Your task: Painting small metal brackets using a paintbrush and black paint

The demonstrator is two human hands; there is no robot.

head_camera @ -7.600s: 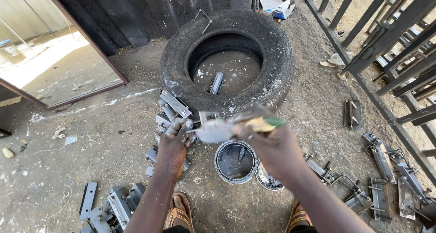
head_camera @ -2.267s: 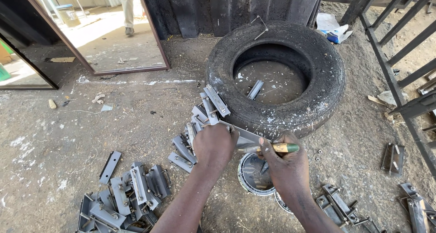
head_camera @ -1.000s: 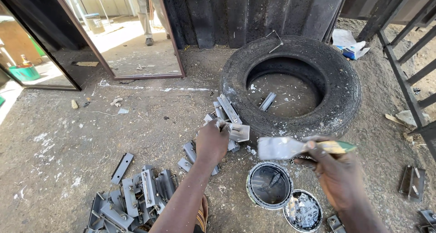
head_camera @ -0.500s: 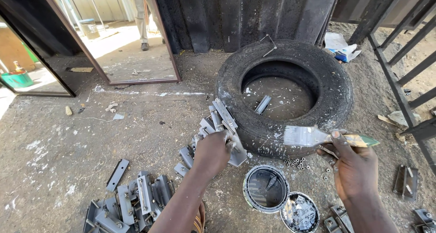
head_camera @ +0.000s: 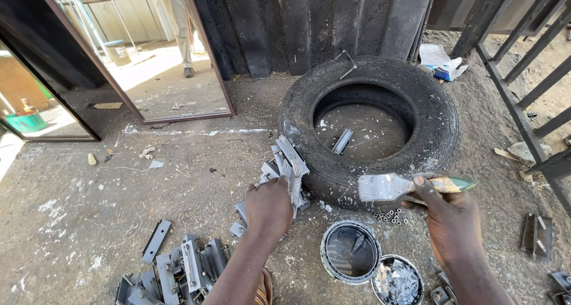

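Dirt workshop floor, old tyre [head_camera: 369, 129] far centre. Left hand [head_camera: 269, 207] grips grey metal bracket [head_camera: 292, 171] leaning on tyre; right hand [head_camera: 447, 216] pinches paintbrush [head_camera: 395, 187] above open paint tin [head_camera: 351, 251]. Best: steady bracket, brush thin even strokes.

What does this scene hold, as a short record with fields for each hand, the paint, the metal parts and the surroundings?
Left hand: left hand has its grip on a grey metal bracket leaning against the tyre
Right hand: right hand grips a paintbrush, bristles grey-white, held above the ground
Paint: open paint can of dark paint; its lid lies beside it
Metal parts: pile of brackets at lower left; one piece inside the tyre; nuts near the can
Surroundings: dirt floor, dark corrugated wall, a person's legs beyond the doorway
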